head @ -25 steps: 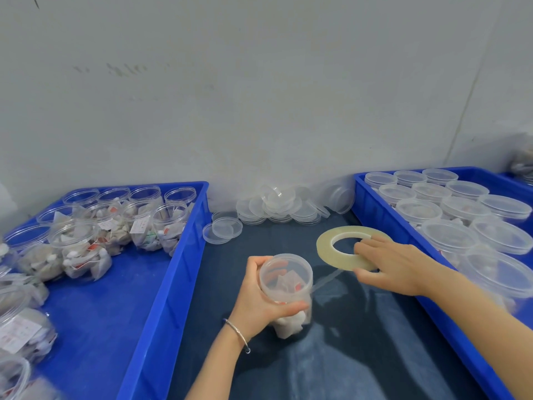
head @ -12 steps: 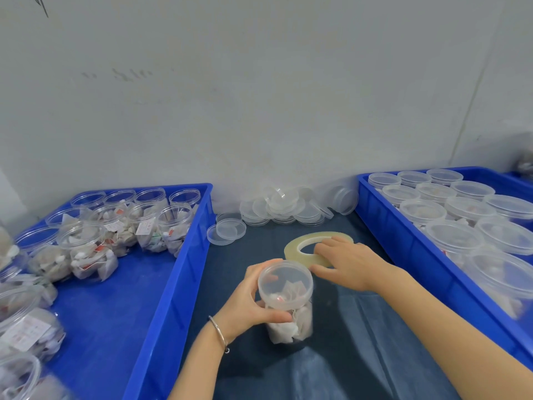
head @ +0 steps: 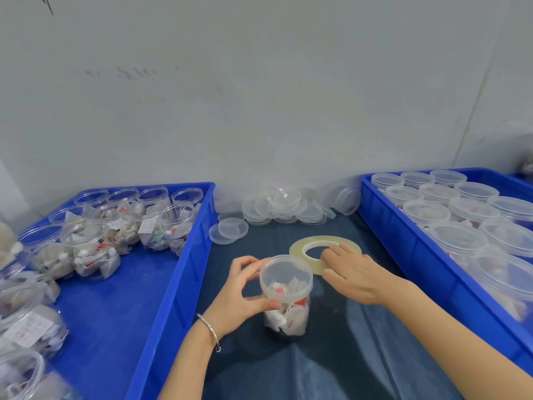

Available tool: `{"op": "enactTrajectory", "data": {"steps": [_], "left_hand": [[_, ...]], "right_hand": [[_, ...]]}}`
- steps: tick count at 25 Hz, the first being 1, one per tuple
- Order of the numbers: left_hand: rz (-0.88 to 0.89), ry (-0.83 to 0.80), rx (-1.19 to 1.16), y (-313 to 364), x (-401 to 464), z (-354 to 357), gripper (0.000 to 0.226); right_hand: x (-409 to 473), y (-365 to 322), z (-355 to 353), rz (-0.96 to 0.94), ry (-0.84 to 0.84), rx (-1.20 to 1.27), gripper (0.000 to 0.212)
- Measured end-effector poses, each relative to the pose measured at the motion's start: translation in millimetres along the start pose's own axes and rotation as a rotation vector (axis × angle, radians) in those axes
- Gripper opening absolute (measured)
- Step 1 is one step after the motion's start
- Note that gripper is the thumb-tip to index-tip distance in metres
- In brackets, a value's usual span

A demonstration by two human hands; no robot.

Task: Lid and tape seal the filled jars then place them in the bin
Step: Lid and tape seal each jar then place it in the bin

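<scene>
On the dark blue cloth-covered table, the left hand curls its fingers and thumb around the lid of a clear plastic jar of tea bags standing upright between two blue plastic bins. The right hand rests just beside it on a flat pale yellow tape roll, its fingers bent over the ring.
</scene>
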State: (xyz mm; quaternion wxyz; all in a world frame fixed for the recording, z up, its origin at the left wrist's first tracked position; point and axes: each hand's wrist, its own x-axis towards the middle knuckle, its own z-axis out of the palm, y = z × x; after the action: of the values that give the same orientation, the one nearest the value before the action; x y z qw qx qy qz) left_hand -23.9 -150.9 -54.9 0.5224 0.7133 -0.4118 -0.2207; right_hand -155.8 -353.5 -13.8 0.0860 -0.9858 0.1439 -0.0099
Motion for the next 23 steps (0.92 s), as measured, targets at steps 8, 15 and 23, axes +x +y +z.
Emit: {"op": "enactTrajectory", "data": {"steps": [8,15,23], "left_hand": [[-0.023,0.085,0.161,15,-4,31,0.094],[-0.035,0.329,0.314,20,14,44,0.093],[-0.004,0.148,0.235,18,14,27,0.083]], "right_hand": [[-16,12,-14,-0.055,-0.08,-0.158,0.035],[-27,16,-8,-0.023,0.072,-0.275,0.041],[-9,19,-7,0.055,0.077,-0.131,0.043]]}}
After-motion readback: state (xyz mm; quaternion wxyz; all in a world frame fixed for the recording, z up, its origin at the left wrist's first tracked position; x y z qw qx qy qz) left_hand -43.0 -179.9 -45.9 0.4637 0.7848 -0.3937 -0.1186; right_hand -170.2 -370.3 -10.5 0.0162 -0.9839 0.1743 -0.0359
